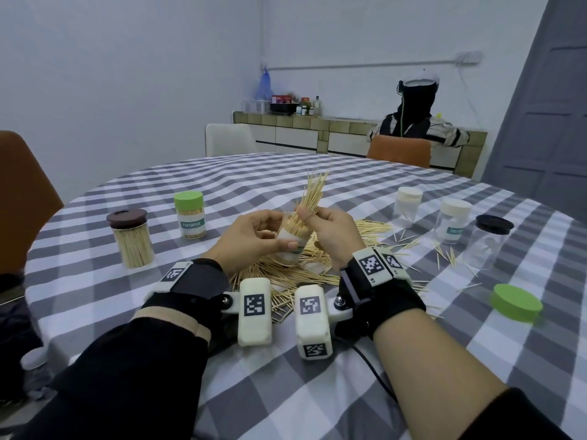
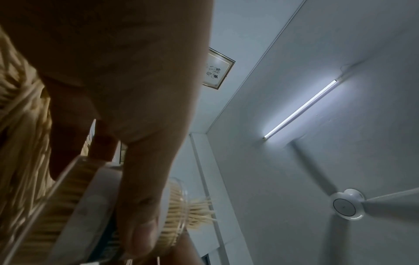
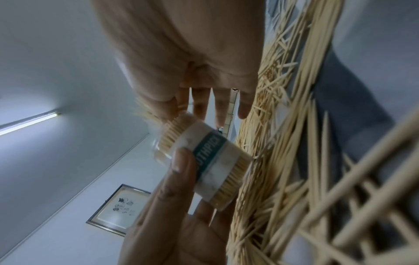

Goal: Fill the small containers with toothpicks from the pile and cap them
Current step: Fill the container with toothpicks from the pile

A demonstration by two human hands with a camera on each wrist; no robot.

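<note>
My left hand grips a small clear container with a white "TOOTHPICK" label, tilted above the toothpick pile. It is packed with toothpicks. My right hand pinches a bundle of toothpicks that sticks up out of the container's mouth and fans at the top. In the right wrist view my left thumb lies on the container label. In the left wrist view toothpick tips poke past the container rim. A loose green cap lies on the table at the right.
At the left stand a filled brown-lidded jar and a filled green-capped container. At the right stand two white-capped containers and a black-lidded clear jar, with stray toothpicks around them. A person sits beyond the checked table.
</note>
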